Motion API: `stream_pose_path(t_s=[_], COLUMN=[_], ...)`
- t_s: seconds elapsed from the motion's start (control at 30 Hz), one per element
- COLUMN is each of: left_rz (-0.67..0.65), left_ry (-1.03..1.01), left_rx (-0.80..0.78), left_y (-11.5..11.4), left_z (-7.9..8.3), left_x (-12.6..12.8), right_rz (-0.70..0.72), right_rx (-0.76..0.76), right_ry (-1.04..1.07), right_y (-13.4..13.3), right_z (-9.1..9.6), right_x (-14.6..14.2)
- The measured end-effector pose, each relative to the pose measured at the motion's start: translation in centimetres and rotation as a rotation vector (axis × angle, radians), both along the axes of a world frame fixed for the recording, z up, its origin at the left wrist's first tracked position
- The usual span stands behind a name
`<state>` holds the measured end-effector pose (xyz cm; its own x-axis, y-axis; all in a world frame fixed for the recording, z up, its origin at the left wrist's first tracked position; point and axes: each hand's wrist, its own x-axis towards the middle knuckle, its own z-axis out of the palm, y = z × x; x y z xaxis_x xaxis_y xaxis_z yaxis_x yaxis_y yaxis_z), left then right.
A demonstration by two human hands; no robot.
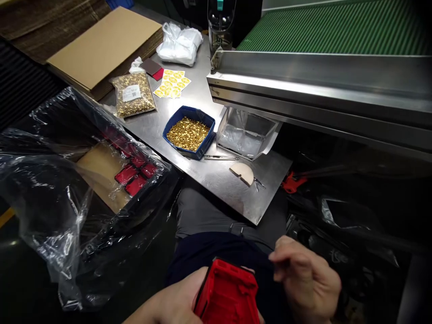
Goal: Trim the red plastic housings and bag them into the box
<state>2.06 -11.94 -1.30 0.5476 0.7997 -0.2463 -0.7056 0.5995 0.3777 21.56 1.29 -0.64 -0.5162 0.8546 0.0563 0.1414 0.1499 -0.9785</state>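
My left hand (182,297) is wrapped round a red plastic housing (232,292) with a black outer edge, low in the head view over my lap. Its hollow inner side faces up, and the lower end is cut off by the frame. To the right of the housing, apart from it, is my right hand (303,279). Its fingers are curled in a pinch, slightly blurred; whatever they may hold is too small to tell. On the metal table ahead, a blue tray (212,139) holds many small brass-coloured parts (188,134).
A plastic-lined box (101,180) with several red parts (135,185) stands left. The table (222,180) bears a bag of brass parts (133,95), yellow stickers (172,84), a clear bin (243,139), tweezers (221,157) and a pale half-disc (242,172). A green conveyor (337,27) overhangs the right.
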Motion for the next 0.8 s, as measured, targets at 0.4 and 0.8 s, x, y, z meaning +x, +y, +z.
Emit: stream_pose_path(t_s=[0.4,0.8], left_rz=[0.156,0.344], left_ry=[-0.047,-0.029], left_rx=[-0.203,-0.204], left_y=[-0.2,-0.1], left_z=[-0.2,-0.6], left_x=[0.6,0.2], right_rz=[-0.017,-0.124], right_rx=[-0.013,0.127], right_ry=[-0.245,-0.72], right_y=[0.6,7.4], right_z=[-0.1,-6.4], right_x=[-0.7,-1.8])
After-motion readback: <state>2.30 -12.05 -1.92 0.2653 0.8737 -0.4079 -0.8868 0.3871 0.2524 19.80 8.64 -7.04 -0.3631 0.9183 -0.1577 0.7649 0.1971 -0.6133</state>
